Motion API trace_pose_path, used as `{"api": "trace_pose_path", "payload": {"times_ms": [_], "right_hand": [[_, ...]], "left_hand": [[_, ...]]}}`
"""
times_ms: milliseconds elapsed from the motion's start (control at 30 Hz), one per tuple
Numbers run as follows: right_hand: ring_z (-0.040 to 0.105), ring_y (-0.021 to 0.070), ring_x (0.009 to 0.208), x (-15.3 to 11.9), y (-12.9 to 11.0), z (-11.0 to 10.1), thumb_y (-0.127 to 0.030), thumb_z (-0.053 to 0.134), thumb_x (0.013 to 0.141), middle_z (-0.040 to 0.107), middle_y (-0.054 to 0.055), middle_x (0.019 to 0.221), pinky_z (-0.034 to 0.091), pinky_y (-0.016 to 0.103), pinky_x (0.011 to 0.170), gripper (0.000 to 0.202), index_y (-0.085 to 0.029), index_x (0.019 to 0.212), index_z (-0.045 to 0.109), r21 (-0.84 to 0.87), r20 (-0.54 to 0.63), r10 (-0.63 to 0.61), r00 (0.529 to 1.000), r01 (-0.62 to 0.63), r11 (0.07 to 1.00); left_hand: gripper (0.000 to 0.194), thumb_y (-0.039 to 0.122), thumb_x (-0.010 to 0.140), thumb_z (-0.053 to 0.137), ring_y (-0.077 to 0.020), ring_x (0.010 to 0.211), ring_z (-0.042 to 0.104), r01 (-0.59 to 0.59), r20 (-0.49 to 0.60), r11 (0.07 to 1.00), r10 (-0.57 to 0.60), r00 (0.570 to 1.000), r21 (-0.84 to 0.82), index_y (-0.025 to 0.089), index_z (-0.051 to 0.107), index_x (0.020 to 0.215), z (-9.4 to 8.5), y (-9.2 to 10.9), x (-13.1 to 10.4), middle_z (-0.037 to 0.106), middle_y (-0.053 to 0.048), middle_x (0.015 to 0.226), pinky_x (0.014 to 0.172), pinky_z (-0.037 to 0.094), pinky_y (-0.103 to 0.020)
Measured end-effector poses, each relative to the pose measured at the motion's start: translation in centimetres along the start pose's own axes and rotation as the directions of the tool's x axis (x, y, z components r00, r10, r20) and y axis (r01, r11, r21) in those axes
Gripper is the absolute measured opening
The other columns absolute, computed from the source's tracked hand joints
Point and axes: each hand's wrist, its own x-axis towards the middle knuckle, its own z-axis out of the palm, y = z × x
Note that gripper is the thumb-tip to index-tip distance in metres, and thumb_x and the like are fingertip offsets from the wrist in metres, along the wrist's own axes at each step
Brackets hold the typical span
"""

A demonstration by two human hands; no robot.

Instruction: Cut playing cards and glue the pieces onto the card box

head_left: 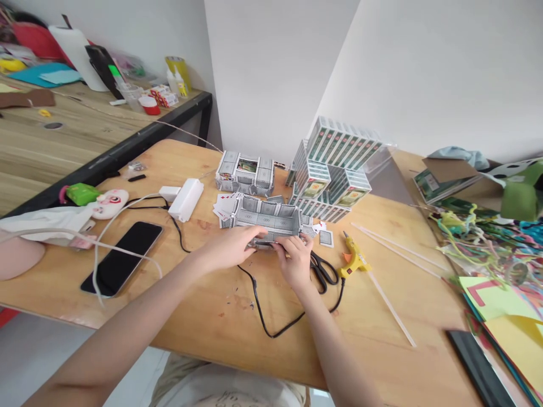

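Note:
An open box shape made of grey-patterned playing cards (267, 217) lies on the wooden table in front of me. My left hand (231, 244) presses its fingers on the near left edge of this box. At the near right edge, my right hand (294, 254) has its fingers bent round the card wall. Both hands touch the same near side, a small gap apart. Behind the box stands a second card structure (245, 172). Loose cards (224, 206) lie at the left of the box, and a small card piece (326, 238) is at its right.
Stacked card packs (331, 169) rise at the back. Black scissors (324, 271) and a yellow glue gun (353, 257) lie right of my right hand, its black cable curving across the table front. A phone (123, 259) and white charger (186, 199) lie left.

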Motion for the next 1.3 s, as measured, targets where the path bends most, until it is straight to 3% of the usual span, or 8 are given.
{"api": "trace_pose_path", "payload": {"times_ms": [133,400,600,733,833,933,1133,1300], "right_hand": [[0.057,0.0133,0.069,0.0,0.0,0.0,-0.022,0.052,0.086,0.064,-0.003,0.07,0.025,0.038,0.091,0.011,-0.022,0.078,0.06,-0.026,0.001,-0.01,1.0,0.01,1.0],[0.055,0.0128,0.068,0.1,-0.2,0.0,-0.02,0.051,0.086,0.065,-0.003,0.069,0.026,0.037,0.091,0.014,-0.021,0.075,0.06,-0.008,0.001,-0.004,1.0,0.004,1.0],[0.056,0.0135,0.07,0.1,0.0,0.1,-0.02,0.053,0.085,0.065,-0.003,0.072,0.027,0.038,0.091,0.011,-0.022,0.075,0.059,-0.006,0.013,-0.005,1.0,0.005,1.0],[0.055,0.0139,0.073,0.1,0.0,0.0,-0.021,0.054,0.085,0.066,-0.003,0.075,0.028,0.039,0.092,0.01,-0.022,0.077,0.059,0.004,0.023,0.002,1.0,-0.002,1.0],[0.055,0.0152,0.073,0.1,0.1,-0.1,-0.022,0.054,0.085,0.065,-0.002,0.074,0.03,0.04,0.091,0.008,-0.022,0.078,0.058,0.006,0.042,0.014,0.999,-0.015,1.0],[0.055,0.0166,0.074,0.1,0.4,-0.5,-0.022,0.055,0.084,0.064,-0.001,0.074,0.033,0.041,0.09,0.003,-0.022,0.083,0.058,0.038,0.063,0.019,0.998,-0.022,0.999],[0.055,0.0193,0.089,-0.2,1.4,-1.7,-0.018,0.052,0.083,0.061,0.006,0.092,0.044,0.036,0.08,0.008,-0.021,0.084,0.059,0.196,0.063,0.032,0.997,-0.044,0.98],[0.055,0.0188,0.083,-0.4,1.8,-1.6,-0.015,0.049,0.084,0.061,0.004,0.083,0.044,0.04,0.083,0.012,-0.022,0.078,0.057,0.219,0.038,0.021,0.999,-0.029,0.975]], "left_hand": [[0.021,0.024,0.081,0.051,-0.0183,0.092,0.058,-0.018,-0.083,0.997,0.024,0.996,0.079,0.02,0.06,0.099,0.3,-1.3,-0.6,0.064,-0.005,0.099,0.081,0.045,-0.03],[0.021,0.026,0.087,0.045,-0.0164,0.083,0.06,-0.154,-0.322,0.979,0.19,0.927,0.136,0.018,0.064,0.084,2.2,-2.6,-0.2,0.069,-0.003,0.084,0.084,0.045,-0.033],[0.021,0.023,0.087,0.044,-0.0155,0.085,0.061,-0.184,-0.337,0.973,0.221,0.915,0.137,0.017,0.064,0.087,2.9,-3.1,-0.4,0.068,-0.005,0.088,0.08,0.048,-0.03],[0.022,0.023,0.086,0.044,-0.0157,0.086,0.062,-0.145,-0.306,0.985,0.168,0.937,0.098,0.018,0.065,0.088,2.5,-2.5,-0.6,0.069,-0.004,0.09,0.079,0.049,-0.029],[0.025,0.024,0.084,0.049,-0.0155,0.094,0.061,-0.105,-0.307,0.994,0.108,0.946,0.026,0.022,0.062,0.105,2.4,-1.3,-0.4,0.067,-0.002,0.103,0.083,0.049,-0.028],[0.034,0.026,0.085,0.048,-0.0148,0.101,0.059,-0.136,-0.298,0.991,0.128,0.946,-0.006,0.025,0.053,0.119,2.8,-0.3,0.2,0.063,-0.001,0.114,0.086,0.047,-0.028],[0.025,0.019,0.088,0.042,-0.0133,0.089,0.063,-0.187,-0.34,0.982,0.17,0.925,-0.016,0.022,0.063,0.101,4.2,-0.7,1.3,0.069,-0.001,0.098,0.077,0.049,-0.026],[0.022,0.018,0.086,0.043,-0.0129,0.085,0.064,-0.164,-0.35,0.986,0.147,0.925,-0.018,0.021,0.063,0.097,4.5,-1.0,1.3,0.069,0.0,0.093,0.076,0.049,-0.025]]}}
